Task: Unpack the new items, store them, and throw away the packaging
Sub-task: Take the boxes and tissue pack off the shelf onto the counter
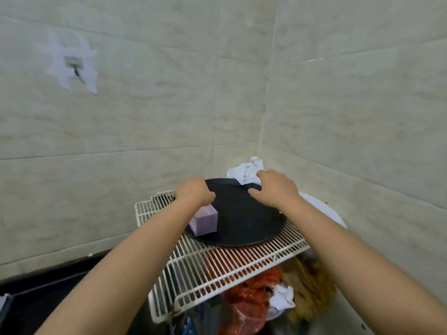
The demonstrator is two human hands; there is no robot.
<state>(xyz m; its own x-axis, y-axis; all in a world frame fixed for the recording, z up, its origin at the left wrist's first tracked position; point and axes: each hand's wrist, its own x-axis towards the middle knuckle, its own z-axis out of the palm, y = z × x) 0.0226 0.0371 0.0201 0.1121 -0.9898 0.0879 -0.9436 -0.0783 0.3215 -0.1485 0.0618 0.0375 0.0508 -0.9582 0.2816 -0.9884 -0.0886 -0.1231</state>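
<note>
On the white wire rack sits one round, flat black pan. One lilac box, blocky and smooth, rests on the pan's near-left part. Both bare arms stretch forward. Left hand curls at the pan's far-left rim, fingers bent over it; whether they grip I cannot tell. Right hand lies on the pan's far-right edge, fingers loosely spread, beside one crumpled white cloth.
</note>
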